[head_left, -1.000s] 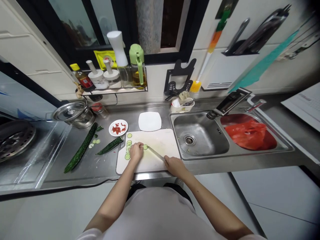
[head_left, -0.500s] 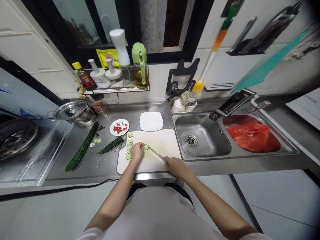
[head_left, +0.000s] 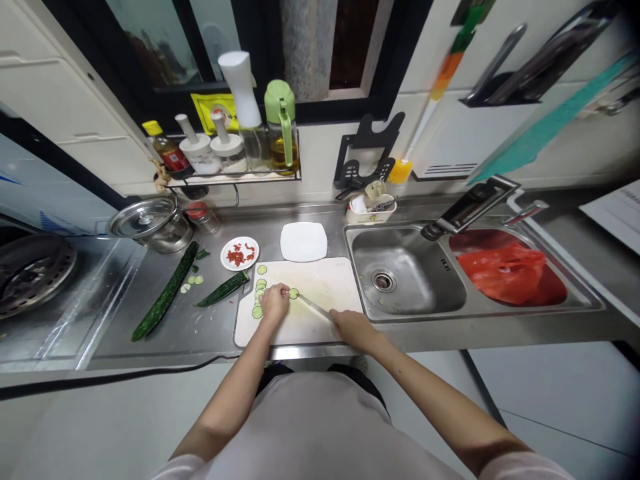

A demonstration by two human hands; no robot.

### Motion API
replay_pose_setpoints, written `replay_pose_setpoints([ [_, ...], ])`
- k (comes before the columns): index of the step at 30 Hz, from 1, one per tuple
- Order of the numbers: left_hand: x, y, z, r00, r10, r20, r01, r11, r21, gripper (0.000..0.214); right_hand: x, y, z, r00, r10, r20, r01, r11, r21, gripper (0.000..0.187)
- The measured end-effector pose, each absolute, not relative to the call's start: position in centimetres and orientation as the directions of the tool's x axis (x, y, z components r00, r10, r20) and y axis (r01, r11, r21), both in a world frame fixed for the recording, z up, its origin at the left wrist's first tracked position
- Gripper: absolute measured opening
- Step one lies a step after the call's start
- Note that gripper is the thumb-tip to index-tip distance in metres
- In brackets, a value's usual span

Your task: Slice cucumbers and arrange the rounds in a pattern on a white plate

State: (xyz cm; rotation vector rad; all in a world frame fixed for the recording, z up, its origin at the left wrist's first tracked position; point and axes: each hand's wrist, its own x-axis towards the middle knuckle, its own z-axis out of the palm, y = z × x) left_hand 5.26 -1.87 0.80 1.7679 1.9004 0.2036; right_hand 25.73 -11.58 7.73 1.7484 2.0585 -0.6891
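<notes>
My right hand [head_left: 354,330] is closed around the handle of a knife [head_left: 316,307], whose blade slants left across the white cutting board [head_left: 320,333]. The tip of the blade meets a thin cucumber slice [head_left: 294,293] lying on the board. My left hand [head_left: 275,303] is closed, its thumb and fingertips pinched at the left edge of that slice. More cucumber slices [head_left: 257,311] lie in a column along the board's left side, partly covered by my left hand. A cut cucumber piece [head_left: 223,289] rests just left of the board, its tip touching the corner area.
A whole cucumber [head_left: 167,291] lies further left, near a lidded steel pot [head_left: 155,223]. Behind the board stand a plate of red chopped bits [head_left: 240,269] and a white square plate [head_left: 303,242]. To the right is a sink [head_left: 410,273] with a tap [head_left: 470,205].
The view has shifted slightly. Both hands, the knife and the cucumber slice keep almost the same places on the board.
</notes>
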Motion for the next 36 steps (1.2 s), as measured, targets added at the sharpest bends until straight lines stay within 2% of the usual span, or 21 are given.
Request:
replay_pose_setpoints([
  [22, 5.2, -1.5, 0.8, 0.005, 0.956, -0.292, 0.883, 0.133, 0.450, 0.023, 24.4, -9.8, 7.1, -0.198, 0.821, -0.536, 0.980, 0.145, -0.140, 0.031],
  [36, 5.4, -1.6, 1.0, 0.006, 0.961, -0.278, 0.913, 0.107, 0.393, 0.021, 24.8, -10.7, 7.5, -0.176, 0.817, -0.550, 0.983, 0.118, -0.140, 0.033],
])
